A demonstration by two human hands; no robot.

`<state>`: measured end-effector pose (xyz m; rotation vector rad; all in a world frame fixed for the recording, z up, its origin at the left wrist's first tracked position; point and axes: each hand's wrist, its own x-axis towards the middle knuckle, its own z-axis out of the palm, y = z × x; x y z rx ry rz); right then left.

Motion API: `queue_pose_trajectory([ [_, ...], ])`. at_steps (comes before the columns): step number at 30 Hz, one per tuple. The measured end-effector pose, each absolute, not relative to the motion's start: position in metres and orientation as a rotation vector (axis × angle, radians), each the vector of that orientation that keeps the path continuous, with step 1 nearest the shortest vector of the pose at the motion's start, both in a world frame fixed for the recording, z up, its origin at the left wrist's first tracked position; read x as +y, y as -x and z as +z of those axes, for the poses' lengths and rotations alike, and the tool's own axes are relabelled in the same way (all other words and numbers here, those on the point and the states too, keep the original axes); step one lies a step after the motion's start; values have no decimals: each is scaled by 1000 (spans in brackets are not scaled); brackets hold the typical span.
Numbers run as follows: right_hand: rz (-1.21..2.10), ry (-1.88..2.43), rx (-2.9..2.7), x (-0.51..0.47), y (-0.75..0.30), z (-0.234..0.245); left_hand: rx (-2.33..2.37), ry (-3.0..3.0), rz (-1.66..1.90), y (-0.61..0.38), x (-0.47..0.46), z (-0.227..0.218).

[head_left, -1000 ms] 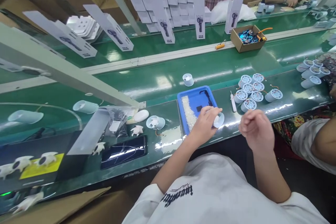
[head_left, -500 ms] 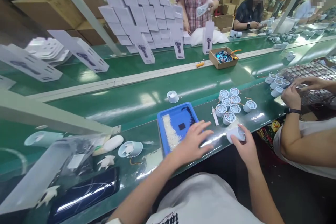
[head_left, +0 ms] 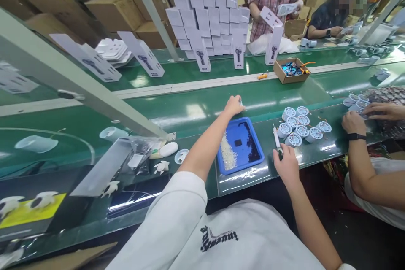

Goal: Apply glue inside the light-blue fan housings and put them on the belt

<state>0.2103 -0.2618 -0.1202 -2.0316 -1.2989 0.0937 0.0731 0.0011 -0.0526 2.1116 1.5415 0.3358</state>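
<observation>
My left hand (head_left: 234, 105) is stretched out over the green belt beyond the blue tray, its fingers closed around a white cylindrical housing (head_left: 241, 102), mostly hidden by the hand. Beside the tray, my right hand (head_left: 287, 162) has thumb and forefinger at the lower end of a white pen-shaped tool (head_left: 276, 136) with a thin tip, which lies on the bench. Just beyond it, several white fan housings (head_left: 294, 139) with orange wires stand grouped. The blue tray (head_left: 260, 154) carries small white pieces (head_left: 228, 154), small black pieces and a black square.
A co-worker's hands (head_left: 354, 122) handle parts at the right. Printed boxes (head_left: 201, 57) and a carton of blue items (head_left: 294, 71) stand across the belt. At left are a slanting metal post (head_left: 126, 109), a plastic bag (head_left: 141, 156) and white fan blades (head_left: 161, 167).
My left hand has reached from above the tray to the housing on the belt. My right hand has let go of a housing, now standing with the group, and moved to the pen-shaped tool.
</observation>
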Motion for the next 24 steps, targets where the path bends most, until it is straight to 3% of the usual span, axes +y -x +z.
queue_pose_trajectory([
  [6,162,2576,-1160,-228,-205,-110,1187,-1895,991,-42,-74,-14],
  [11,247,2724,-1198,-210,-206,-99,1055,-1344,1186,15,-137,-15],
  [14,247,2580,-1254,-215,-211,-106,986,-1076,1101,44,-173,-36],
  [20,380,1865,-1269,-218,-196,-119,1026,-890,949,60,-229,-93],
  [24,392,1746,-1216,-210,-175,-122,938,-821,948,57,-241,-109],
])
